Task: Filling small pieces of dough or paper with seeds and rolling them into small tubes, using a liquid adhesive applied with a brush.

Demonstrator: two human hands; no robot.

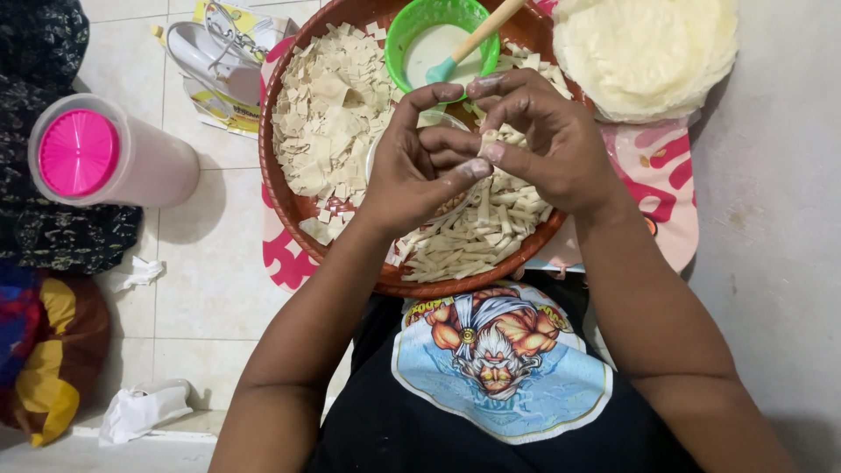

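Note:
My left hand [419,166] and my right hand [541,140] meet over a round brown tray [289,206], fingertips pinched together on a small pale strip of dough [487,140]. Both hands are dusted with flour or paste. The tray holds a heap of small square pastry cut-outs [326,109] on its left side and a pile of rolled pastry sticks [482,236] near its front edge. A green bowl [405,35] of white paste with a wooden-handled brush [473,42] sits at the tray's far side.
A stack of pale round wrappers [644,52] lies at the top right on a pink patterned mat [666,175]. A clear jar with a pink lid [105,153] lies on the tiled floor at left. Crumpled tissues [140,412] and dark fabric [44,131] lie along the left.

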